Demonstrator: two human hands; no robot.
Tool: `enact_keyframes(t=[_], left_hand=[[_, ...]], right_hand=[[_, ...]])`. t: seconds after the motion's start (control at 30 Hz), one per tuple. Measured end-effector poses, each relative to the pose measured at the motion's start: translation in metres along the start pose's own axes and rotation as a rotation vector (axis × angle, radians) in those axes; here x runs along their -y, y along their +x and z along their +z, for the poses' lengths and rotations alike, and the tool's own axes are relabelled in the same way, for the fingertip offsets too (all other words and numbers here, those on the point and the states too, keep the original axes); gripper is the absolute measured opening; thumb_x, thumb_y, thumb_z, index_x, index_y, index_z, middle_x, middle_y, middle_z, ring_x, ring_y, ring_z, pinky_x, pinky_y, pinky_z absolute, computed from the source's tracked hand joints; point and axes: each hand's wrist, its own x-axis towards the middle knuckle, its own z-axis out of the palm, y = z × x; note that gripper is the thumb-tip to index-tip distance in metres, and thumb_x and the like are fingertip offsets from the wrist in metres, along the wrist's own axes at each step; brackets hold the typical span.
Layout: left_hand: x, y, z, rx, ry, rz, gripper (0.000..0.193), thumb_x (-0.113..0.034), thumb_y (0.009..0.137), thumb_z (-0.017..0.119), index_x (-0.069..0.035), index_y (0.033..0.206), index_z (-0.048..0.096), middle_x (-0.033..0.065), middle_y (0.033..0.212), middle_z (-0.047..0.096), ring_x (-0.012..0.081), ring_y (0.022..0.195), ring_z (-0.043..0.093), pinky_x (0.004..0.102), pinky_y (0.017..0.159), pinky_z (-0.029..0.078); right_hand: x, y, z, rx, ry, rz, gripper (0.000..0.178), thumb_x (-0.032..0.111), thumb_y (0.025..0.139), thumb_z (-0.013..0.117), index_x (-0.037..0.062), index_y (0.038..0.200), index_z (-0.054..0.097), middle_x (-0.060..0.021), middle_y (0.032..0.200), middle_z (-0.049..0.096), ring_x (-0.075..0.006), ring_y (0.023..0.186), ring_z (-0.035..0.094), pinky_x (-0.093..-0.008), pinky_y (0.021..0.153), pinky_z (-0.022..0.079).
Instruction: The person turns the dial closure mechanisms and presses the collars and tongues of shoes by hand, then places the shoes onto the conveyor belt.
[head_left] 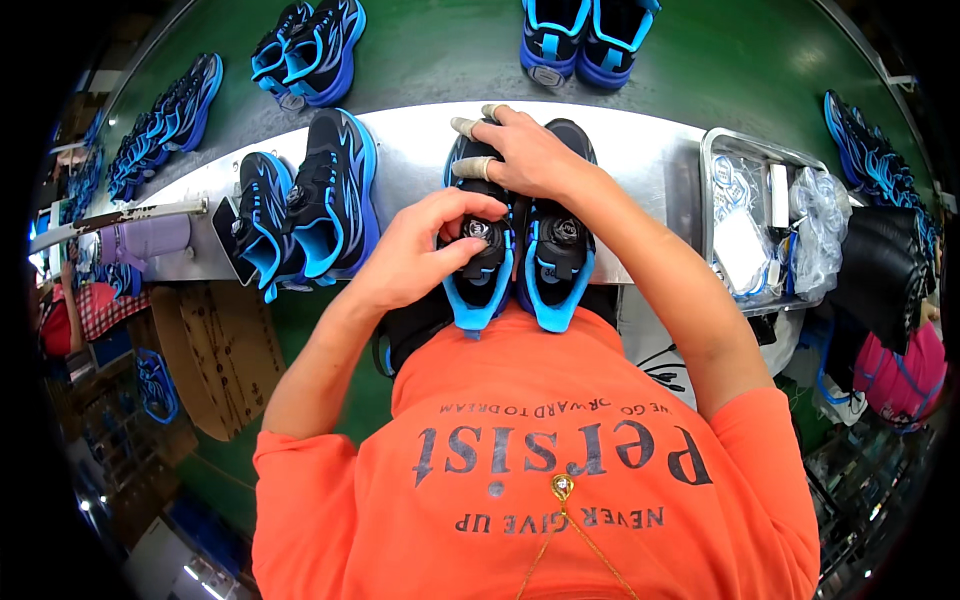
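Observation:
In front of me a pair of black and blue sneakers stands on the metal work surface, heels toward me. My left hand [408,252] is closed at the left sneaker [478,293], with thumb and index finger around the round lacing dial [480,231] on its tongue. Across the front of the same shoe lies my right hand [532,156], its fingers bent over the upper toward the far left side. Pale cots cover several of its fingertips. The right sneaker [562,262] stands close beside, untouched by my fingers, with its own dial showing.
Another pair of sneakers [335,195] stands to the left on the metal ledge [410,135]. More pairs sit on the green surface [440,50] beyond. At right, a metal tray [712,205] holds plastic bags and white items. A cardboard box [220,350] is at lower left.

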Motion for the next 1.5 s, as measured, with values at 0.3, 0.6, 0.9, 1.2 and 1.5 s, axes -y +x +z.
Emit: enact_keyframes(t=[0.3,0.6,0.9,1.2,1.5], left_hand=[[0.01,0.001,-0.007,0.056,-0.065,-0.027,0.045,-0.006,0.082,0.071,-0.004,0.125,0.058,0.0019,0.109,0.058,0.0105,0.088,0.049,0.0237,0.081,0.042],[0.016,0.006,0.012,-0.182,0.161,0.061,0.046,-0.009,0.08,0.076,-0.003,0.122,0.059,0.0034,0.099,0.059,0.0129,0.083,0.052,0.026,0.075,0.044],[0.002,-0.016,0.0,-0.248,0.368,0.279,0.028,-0.007,0.088,0.066,-0.005,0.116,0.064,0.0045,0.099,0.066,0.0103,0.087,0.055,0.0274,0.075,0.047],[0.019,-0.053,0.045,-0.224,-1.023,-0.376,0.03,-0.019,0.102,0.052,0.005,0.118,0.059,0.0135,0.111,0.067,0.0149,0.087,0.065,0.0269,0.073,0.054],[0.018,-0.056,0.056,-0.238,-1.133,-0.361,0.026,-0.018,0.102,0.052,0.001,0.118,0.057,0.0108,0.113,0.064,0.0169,0.096,0.064,0.0264,0.076,0.053]], right_hand=[[-0.003,0.002,0.004,-0.034,0.049,-0.044,0.054,0.036,0.09,0.065,0.0197,0.14,0.053,-0.0268,0.137,0.048,-0.0426,0.129,0.045,-0.0452,0.106,0.04],[-0.007,0.002,0.007,-0.076,0.037,-0.027,0.052,0.033,0.091,0.065,0.0209,0.14,0.054,-0.027,0.136,0.047,-0.0424,0.129,0.045,-0.0447,0.106,0.04],[0.011,-0.015,-0.018,-0.123,0.131,-0.058,0.039,0.026,0.089,0.068,0.0186,0.128,0.065,-0.0205,0.123,0.056,-0.035,0.118,0.052,-0.0412,0.099,0.044],[0.045,-0.047,-0.034,0.223,0.297,-0.292,0.036,0.016,0.082,0.073,0.0171,0.118,0.071,-0.0085,0.088,0.055,-0.0247,0.091,0.057,-0.0344,0.084,0.047],[0.05,-0.063,-0.022,-0.009,0.159,-0.26,0.03,0.021,0.079,0.074,0.0111,0.108,0.071,-0.0119,0.088,0.057,-0.03,0.084,0.061,-0.0392,0.075,0.051]])
